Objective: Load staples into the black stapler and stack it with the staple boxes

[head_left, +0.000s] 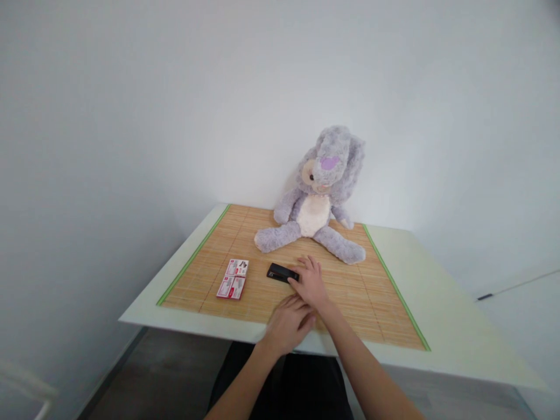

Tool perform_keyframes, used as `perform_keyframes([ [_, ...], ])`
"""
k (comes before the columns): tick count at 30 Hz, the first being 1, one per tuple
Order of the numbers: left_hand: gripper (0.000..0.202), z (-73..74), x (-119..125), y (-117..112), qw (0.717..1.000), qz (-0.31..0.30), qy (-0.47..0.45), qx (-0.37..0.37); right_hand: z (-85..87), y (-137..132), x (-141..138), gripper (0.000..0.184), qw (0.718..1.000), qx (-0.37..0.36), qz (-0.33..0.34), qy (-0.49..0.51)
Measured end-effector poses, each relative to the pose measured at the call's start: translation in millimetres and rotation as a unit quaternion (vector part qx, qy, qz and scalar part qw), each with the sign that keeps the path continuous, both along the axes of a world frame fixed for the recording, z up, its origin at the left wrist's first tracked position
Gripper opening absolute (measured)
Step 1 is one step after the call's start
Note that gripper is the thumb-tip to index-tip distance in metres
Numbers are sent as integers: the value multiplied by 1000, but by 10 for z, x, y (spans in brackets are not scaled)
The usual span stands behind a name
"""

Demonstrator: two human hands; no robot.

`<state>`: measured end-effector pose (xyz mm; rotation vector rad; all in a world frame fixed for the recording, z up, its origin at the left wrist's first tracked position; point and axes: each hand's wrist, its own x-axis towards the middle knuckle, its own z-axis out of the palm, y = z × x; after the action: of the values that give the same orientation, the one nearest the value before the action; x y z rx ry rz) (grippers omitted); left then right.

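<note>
A black stapler (280,272) lies on the bamboo mat (258,306). My right hand (310,284) is at the stapler's right end, its thumb on the near side and index finger on the far side; the other fingers are spread over the mat. My left hand (286,325) lies flat near the table's front edge, fingers stretched towards my right wrist and holding nothing. Left of the stapler are two small red-and-white boxes (233,279), one behind the other, with a stapler picture on the farther one.
A grey plush rabbit (315,213) sits at the back of the mat against the white wall (175,105), its legs spread towards me. The mat has green side edges and lies on a white table (446,315). A thin cord (520,286) hangs at the right.
</note>
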<state>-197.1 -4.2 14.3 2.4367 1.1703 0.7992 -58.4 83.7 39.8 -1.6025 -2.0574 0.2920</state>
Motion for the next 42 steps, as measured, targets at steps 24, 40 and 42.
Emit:
perform_keyframes([
  [24,60,-103,112,57,967,219,131,3,-28,173,257,32,997,-11,76,-4],
  [40,68,-84,136,51,975,217,48,9,486,15,1040,34,992,9,50,118],
  [42,68,-81,140,50,974,219,51,11,450,-46,1180,36,988,-3,36,150],
])
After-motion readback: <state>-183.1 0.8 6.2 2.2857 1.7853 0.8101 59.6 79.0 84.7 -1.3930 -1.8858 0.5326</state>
